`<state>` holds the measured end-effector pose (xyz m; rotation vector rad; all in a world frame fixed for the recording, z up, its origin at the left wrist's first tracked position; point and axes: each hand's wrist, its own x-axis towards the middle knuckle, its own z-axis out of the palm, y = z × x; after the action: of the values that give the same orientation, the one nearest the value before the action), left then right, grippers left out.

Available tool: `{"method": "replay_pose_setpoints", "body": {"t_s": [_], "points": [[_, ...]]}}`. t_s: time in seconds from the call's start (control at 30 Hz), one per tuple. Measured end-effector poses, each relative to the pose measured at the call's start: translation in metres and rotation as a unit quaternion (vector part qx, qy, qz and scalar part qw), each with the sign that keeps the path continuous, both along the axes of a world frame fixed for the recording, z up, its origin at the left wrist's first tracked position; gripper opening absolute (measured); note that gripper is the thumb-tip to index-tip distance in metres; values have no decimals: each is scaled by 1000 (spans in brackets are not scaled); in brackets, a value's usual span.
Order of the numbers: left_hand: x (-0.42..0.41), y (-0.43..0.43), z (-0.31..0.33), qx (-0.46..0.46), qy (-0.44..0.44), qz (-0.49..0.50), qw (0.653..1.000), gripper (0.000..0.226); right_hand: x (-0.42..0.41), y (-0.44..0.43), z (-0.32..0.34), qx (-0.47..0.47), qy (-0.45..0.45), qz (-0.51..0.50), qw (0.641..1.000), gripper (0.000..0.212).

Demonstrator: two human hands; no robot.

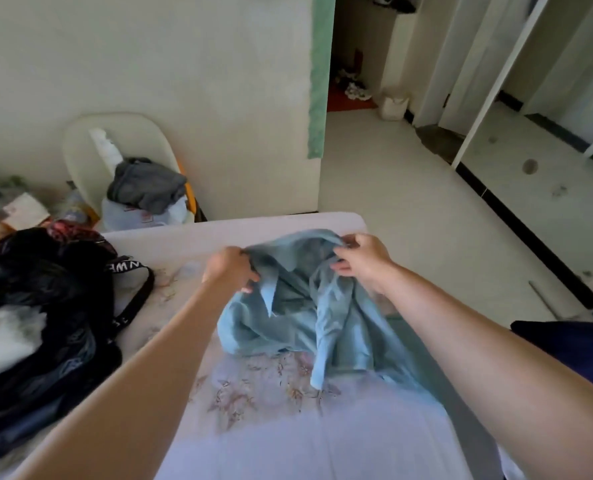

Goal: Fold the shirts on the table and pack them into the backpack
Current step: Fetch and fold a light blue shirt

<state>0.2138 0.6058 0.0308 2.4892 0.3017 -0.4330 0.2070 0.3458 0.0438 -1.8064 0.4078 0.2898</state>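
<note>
Blue shirt (pixel 302 306) lies bunched at the table's (pixel 170 244) far middle; your left hand (pixel 229 270) and right hand (pixel 362 258) each grasp its top edge. Backpack (pixel 46 323) sits left.

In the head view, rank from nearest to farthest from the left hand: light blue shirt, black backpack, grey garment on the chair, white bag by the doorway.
1. Light blue shirt: gripped in the left hand.
2. Black backpack: on the table, to the left.
3. Grey garment: on the chair behind the table.
4. White bag: on the floor by the doorway, far back.
</note>
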Motion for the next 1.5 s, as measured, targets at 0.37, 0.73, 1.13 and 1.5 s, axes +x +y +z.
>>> {"method": "replay_pose_setpoints", "body": {"t_s": [0.37,0.73,1.13,1.5], "points": [[-28,-64,-111,23,25,-142,989,39,-39,-27,-113,-338,5,302,891,77],[-45,-39,-162,131,15,-227,965,34,-63,-29,-149,-372,-43,234,897,41],[-111,129,-90,220,289,-379,851,39,-118,132,-96,-281,145,462,828,36],[-144,200,-104,33,51,62,996,60,-129,221,-106,-403,165,161,886,53]]}}
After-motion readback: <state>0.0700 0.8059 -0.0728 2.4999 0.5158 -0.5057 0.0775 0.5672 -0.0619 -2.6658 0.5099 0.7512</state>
